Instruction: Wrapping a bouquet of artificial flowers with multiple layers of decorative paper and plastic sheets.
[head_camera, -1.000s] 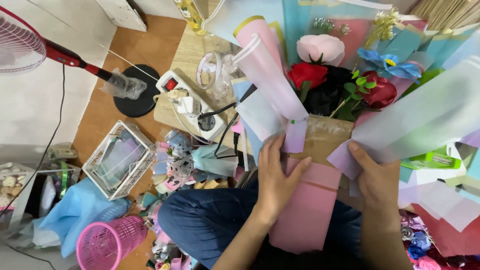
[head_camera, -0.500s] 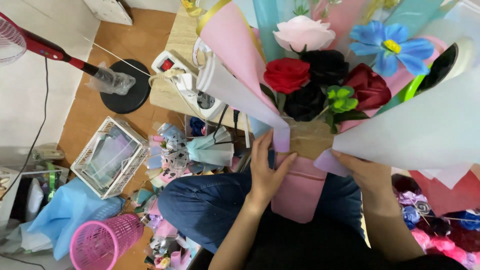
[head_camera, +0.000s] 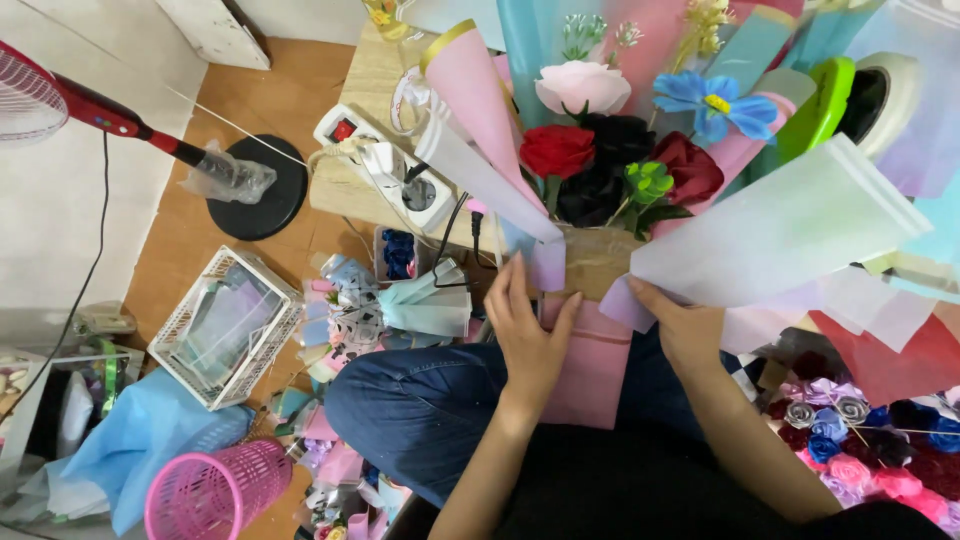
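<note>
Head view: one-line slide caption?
Both hands, left hand and right hand, grip a paper-wrapped bouquet at its pink base, above a cluttered floor.

At twelve o'clock the bouquet (head_camera: 620, 170) blocks passage. At nine, a power strip (head_camera: 385, 165), ribbon clutter (head_camera: 370, 305) and white basket (head_camera: 225, 325) crowd the floor; bare floor (head_camera: 290, 90) opens at eleven.

Daylight flooding scene, bright and even; source cannot tell. White wall (head_camera: 60, 200) at left washing out, close to overexposed. Shadows staying soft: faint one lying under fan base (head_camera: 262, 188), darker patch sitting below jeans (head_camera: 420, 410) at bottom edge. Wide lens bending straight lines at borders. Pale wrap (head_camera: 790, 235) glowing, slightly hazy. Roses (head_camera: 560, 150) showing crisp, colours saturated. Pink basket (head_camera: 215, 495) at lower edge looking a little soft. Left hand (head_camera: 528, 335) sharp, no motion blur.
</note>
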